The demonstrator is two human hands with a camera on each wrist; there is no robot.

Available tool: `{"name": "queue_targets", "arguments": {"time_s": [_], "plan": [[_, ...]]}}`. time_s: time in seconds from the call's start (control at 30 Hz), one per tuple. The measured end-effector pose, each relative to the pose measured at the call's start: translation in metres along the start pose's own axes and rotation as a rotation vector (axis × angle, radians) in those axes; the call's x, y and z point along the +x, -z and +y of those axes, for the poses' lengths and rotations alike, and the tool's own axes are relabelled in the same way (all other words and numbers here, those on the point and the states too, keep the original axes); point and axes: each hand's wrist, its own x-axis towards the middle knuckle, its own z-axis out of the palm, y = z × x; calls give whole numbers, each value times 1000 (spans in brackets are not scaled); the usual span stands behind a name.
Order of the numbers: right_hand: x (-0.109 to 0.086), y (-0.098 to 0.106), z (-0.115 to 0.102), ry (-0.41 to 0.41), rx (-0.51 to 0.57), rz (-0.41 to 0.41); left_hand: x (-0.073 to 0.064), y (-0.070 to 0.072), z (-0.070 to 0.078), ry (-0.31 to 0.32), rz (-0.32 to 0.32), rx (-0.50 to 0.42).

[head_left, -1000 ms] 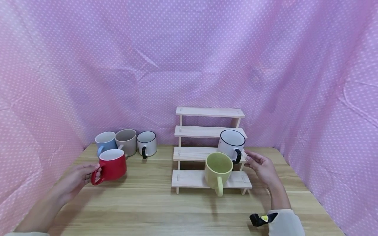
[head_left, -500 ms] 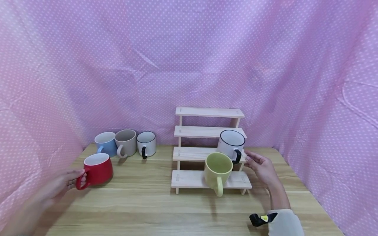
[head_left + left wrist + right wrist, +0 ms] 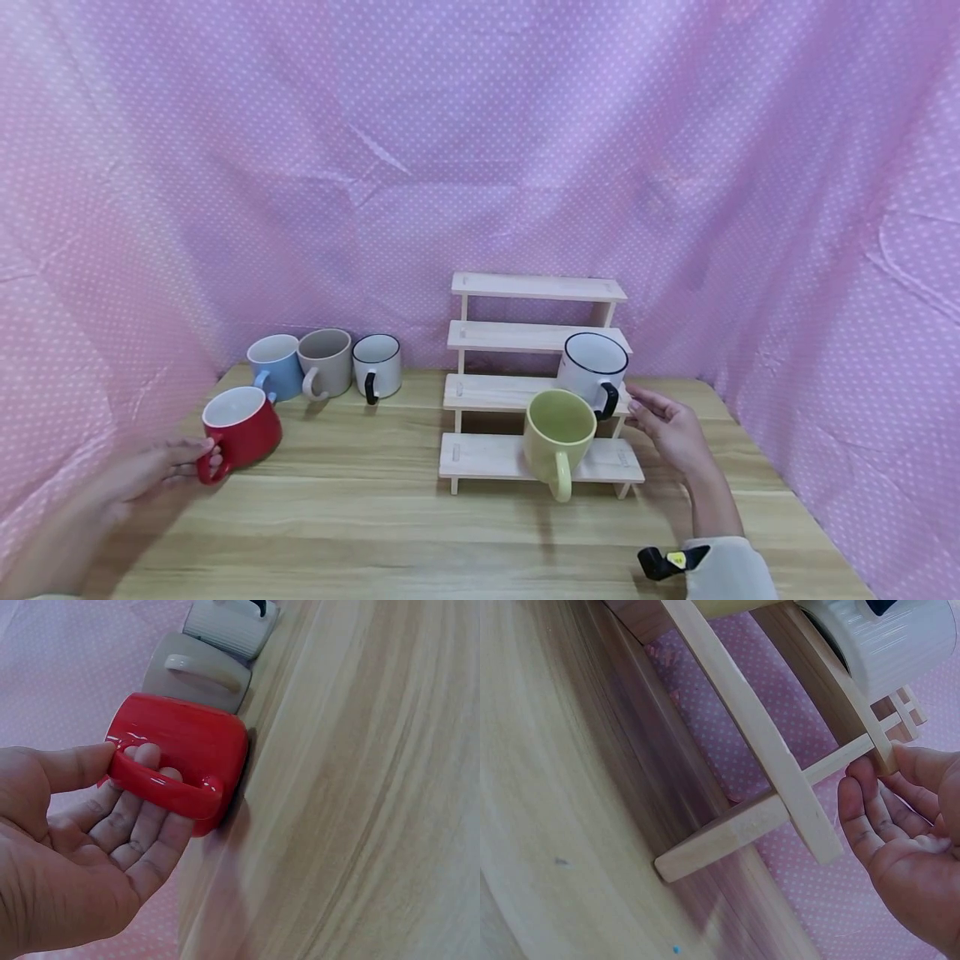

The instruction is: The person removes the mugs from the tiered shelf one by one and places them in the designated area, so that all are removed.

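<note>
My left hand (image 3: 161, 471) holds a red mug (image 3: 243, 433) with a white inside by its handle; in the left wrist view the fingers pass through the handle (image 3: 161, 787) and the thumb lies on its top. The mug is upright, low at the table's left, in front of a light blue mug (image 3: 277, 371). At the right, my right hand (image 3: 671, 429) pinches the end of a board of a pale wooden step shelf (image 3: 487, 392), thumb above and fingers below. A white mug (image 3: 581, 379) with a black rim stands on that board, and a yellow-green mug (image 3: 543, 446) on the lowest one.
A grey mug (image 3: 330, 371) and a smaller white mug (image 3: 382, 375) with a black handle line up beside the blue one at the table's back left. Pink dotted cloth (image 3: 480, 167) hangs behind and along both sides of the wooden table (image 3: 360, 517).
The red mug has moved left and a little toward me with my left hand, uncovering the grey mug's handle. My right hand keeps its hold on the shelf.
</note>
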Motion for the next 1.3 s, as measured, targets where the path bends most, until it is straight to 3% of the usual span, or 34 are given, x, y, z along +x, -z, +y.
{"name": "queue_targets", "arguments": {"time_s": [0.1,0.37,0.6,0.87,1.0,1.1,1.2,1.3], "plan": [[0,1,1,2,-3,1,2,0,-2,-11,-22,-6],[1,2,4,15,-5,6,5,-3,0,17,24,16],[1,3,5,12,-3,3,5,0,-1,5,-39,-25],[1,3,6,5,-2,3,5,0,-2,38,-6,-25],[1,3,7,7,4,2,2,1,4,66,83,120],[1,2,7,8,4,-3,0,1,11,89,192,239],[2,2,6,9,9,-4,-1,3,19,72,285,240],[2,1,5,14,18,-6,1,3,28,13,337,145]]}}
